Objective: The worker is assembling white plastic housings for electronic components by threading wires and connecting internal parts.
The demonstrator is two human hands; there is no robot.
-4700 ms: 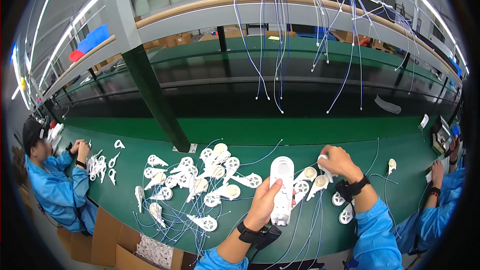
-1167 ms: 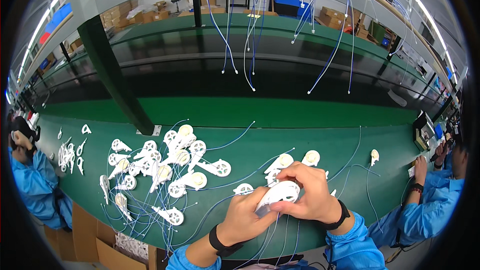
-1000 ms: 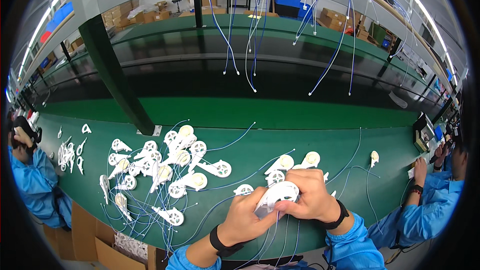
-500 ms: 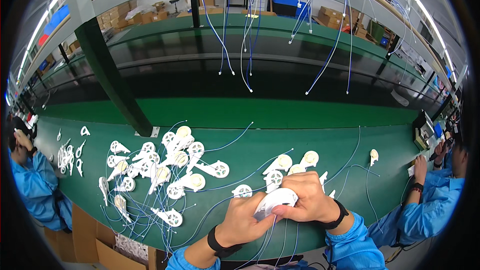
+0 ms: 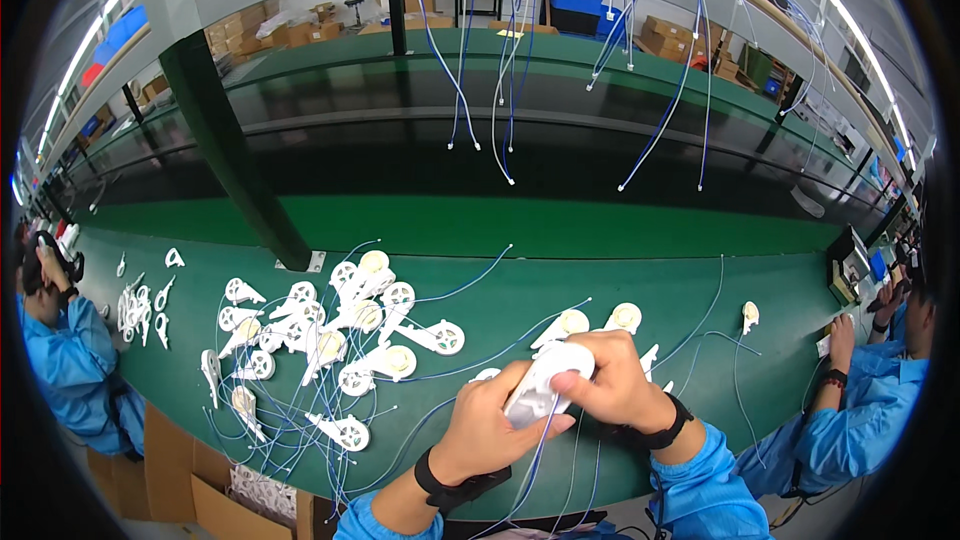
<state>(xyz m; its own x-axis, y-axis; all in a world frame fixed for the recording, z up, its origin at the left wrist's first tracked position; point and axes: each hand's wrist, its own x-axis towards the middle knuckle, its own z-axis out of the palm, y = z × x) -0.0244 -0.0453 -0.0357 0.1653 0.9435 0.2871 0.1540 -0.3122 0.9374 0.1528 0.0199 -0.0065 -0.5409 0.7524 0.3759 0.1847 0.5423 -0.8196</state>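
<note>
Both of my hands hold one white plastic housing [image 5: 528, 398] above the near edge of the green table. My left hand [image 5: 483, 427] grips its lower left side, thumb along the edge. My right hand [image 5: 617, 382] wraps round the upper right, its thumb pressed into the round face. Blue and white wires [image 5: 538, 457] hang down from the housing. Just beyond my hands lie similar white parts with cream round discs [image 5: 574, 321], one partly hidden by my fingers.
A tangled heap of white wheel-ended parts [image 5: 345, 325] with blue wires spreads to the left. Smaller white pieces [image 5: 133, 310] lie farther left. A green post [image 5: 235, 155] rises from the table, and wires [image 5: 510, 70] hang from the rail. Co-workers in blue sit at both sides.
The housing has been tilted up, so more of its round white face shows. My right thumb has shifted onto that face. The view has moved slightly.
</note>
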